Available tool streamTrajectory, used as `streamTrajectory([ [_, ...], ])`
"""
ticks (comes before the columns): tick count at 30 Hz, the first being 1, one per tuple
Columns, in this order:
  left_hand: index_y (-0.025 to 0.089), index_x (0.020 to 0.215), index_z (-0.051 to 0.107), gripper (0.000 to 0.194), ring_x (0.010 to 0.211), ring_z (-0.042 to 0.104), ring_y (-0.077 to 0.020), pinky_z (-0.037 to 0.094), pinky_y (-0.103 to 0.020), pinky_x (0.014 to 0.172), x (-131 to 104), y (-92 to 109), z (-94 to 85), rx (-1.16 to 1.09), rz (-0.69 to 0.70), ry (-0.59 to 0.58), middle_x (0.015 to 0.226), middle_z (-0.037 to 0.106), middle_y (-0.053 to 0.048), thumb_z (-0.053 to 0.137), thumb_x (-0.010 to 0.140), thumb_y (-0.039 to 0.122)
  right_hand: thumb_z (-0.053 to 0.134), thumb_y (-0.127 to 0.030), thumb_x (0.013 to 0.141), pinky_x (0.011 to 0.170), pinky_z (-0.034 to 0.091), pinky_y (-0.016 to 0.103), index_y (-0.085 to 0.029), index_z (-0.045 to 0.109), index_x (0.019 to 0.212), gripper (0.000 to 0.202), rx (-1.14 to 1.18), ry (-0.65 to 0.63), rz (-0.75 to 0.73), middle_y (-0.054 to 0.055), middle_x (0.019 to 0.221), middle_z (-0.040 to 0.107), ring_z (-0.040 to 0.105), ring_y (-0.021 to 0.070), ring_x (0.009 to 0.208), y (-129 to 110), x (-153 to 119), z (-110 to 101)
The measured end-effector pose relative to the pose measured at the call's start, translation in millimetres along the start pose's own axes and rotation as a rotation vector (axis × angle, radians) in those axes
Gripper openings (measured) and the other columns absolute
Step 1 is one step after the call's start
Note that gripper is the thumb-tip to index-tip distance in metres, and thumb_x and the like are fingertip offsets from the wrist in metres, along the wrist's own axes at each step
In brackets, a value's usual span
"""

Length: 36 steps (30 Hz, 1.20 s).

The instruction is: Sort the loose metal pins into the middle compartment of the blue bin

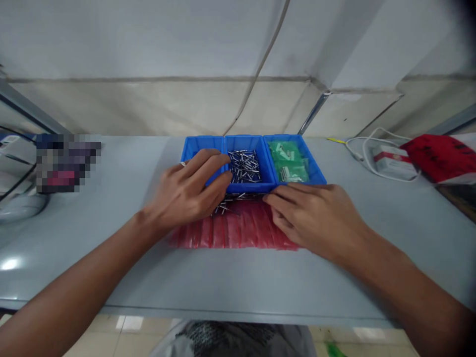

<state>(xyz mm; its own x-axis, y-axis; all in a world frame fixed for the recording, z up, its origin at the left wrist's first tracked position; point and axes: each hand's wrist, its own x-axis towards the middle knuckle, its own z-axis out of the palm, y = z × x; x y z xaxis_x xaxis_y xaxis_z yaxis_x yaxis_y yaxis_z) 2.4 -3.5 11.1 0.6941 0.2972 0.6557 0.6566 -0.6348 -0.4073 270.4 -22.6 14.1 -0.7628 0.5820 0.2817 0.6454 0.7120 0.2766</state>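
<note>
My left hand [193, 191] is over the front of the left blue bin, its fingers bent and apart, fingertips beside the middle bin. Nothing shows between them. In the middle blue bin [250, 188] lie many small silver metal pins [243, 166], rivet-like in shape. More loose pins [241, 197] lie in front of the bins, partly between my hands. My right hand [316, 213] is closed at the front of the right bin, fingertips pressed together by those pins; what they hold is hidden. Beneath both hands a row of red plastic bags [234, 228] lies side by side.
The right blue bin [316, 171] holds green plastic packets [288, 156]. To the right are a white cable [366, 153], a small white-and-red box [394, 161] and red cloth [442, 153]. A blurred-out item [65, 163] lies left. A wall rises behind the table [238, 282].
</note>
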Motion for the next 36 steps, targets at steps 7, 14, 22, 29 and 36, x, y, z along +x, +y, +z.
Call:
streamTrajectory([
  [7,0.016,0.095,0.065,0.010,0.106,0.070,-0.0257,0.050,-0.028,0.056,1.2,-0.1,-0.8,-0.013,0.016,-0.008,0.113,0.073,-0.010,0.063,0.086,0.012,0.062,-0.008,0.091,0.062,0.048,0.035,-0.019,0.071,0.114,0.028,0.064,-0.011,-0.059,0.004,0.091,0.072,0.070,0.0209,0.080,-5.9,5.3,10.9],
  [14,0.019,0.093,0.066,0.009,0.091,0.072,-0.0187,0.041,-0.026,0.052,-1.1,-2.2,-3.5,0.008,0.065,0.064,0.098,0.074,-0.002,0.064,0.086,0.015,0.056,-0.013,0.099,0.066,0.055,0.029,-0.022,0.073,0.109,0.021,0.307,0.299,-0.029,0.000,0.100,0.078,0.073,0.0143,0.083,3.5,1.6,15.6],
  [22,0.020,0.092,0.066,0.015,0.077,0.072,-0.0156,0.044,-0.028,0.053,-3.0,6.8,-2.6,-0.101,0.121,0.094,0.081,0.073,0.001,0.071,0.089,0.033,0.074,-0.019,0.089,0.067,0.061,0.033,-0.030,0.076,0.092,0.011,0.653,0.517,0.230,-0.003,0.086,0.079,0.074,0.0175,0.076,-5.5,8.6,-5.2],
  [29,0.018,0.099,0.066,0.011,0.076,0.071,-0.0149,0.042,-0.026,0.053,-4.1,10.8,-3.7,-0.128,0.120,0.106,0.083,0.074,0.000,0.070,0.088,0.019,0.076,-0.019,0.086,0.068,0.067,0.032,-0.026,0.079,0.095,0.012,1.423,0.447,0.501,-0.001,0.090,0.078,0.076,0.0163,0.074,-23.5,10.9,-7.6],
  [36,0.013,0.103,0.067,0.017,0.072,0.070,-0.0138,0.039,-0.026,0.052,-3.6,10.1,-3.5,-0.158,0.051,0.132,0.082,0.075,-0.003,0.071,0.089,0.022,0.077,-0.019,0.085,0.066,0.065,0.029,-0.022,0.078,0.093,0.009,1.574,0.432,0.549,0.001,0.085,0.078,0.077,0.0173,0.076,-29.0,11.9,-5.1],
])
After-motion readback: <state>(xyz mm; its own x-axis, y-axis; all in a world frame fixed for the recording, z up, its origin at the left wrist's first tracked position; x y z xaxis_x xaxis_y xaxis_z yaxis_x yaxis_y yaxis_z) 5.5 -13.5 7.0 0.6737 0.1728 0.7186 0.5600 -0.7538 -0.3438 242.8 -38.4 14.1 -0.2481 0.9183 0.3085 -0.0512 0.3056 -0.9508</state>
